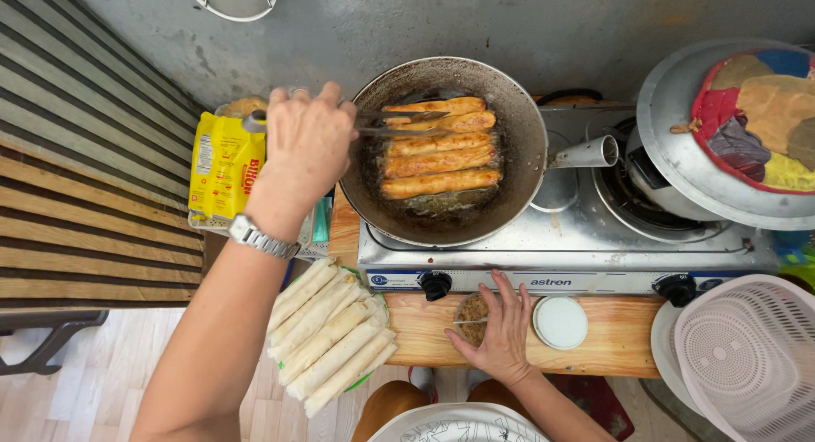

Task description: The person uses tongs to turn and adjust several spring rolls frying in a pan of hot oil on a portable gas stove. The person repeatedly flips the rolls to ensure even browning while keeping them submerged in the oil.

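My left hand (306,145), with a watch on its wrist, grips metal tongs (407,123) that reach into a dark frying pan (441,225). Several golden-brown fried rolls (437,162) lie side by side in oil, and the tong tips touch the top ones. My right hand (503,332) rests on the wooden counter (620,340), thumb and fingers wrapped around a small open jar (469,310) of brownish stuff. The jar's white lid (560,323) lies just to the right. A plate piled with pale uncooked rolls (327,340) sits below my left forearm.
The pan stands on the left burner of a steel gas stove (552,255) with two black knobs. A large metal lid with a patchwork cloth (679,153) covers the right burner. A white plastic strainer basket (747,357) is at the lower right, a yellow packet (222,166) at the left.
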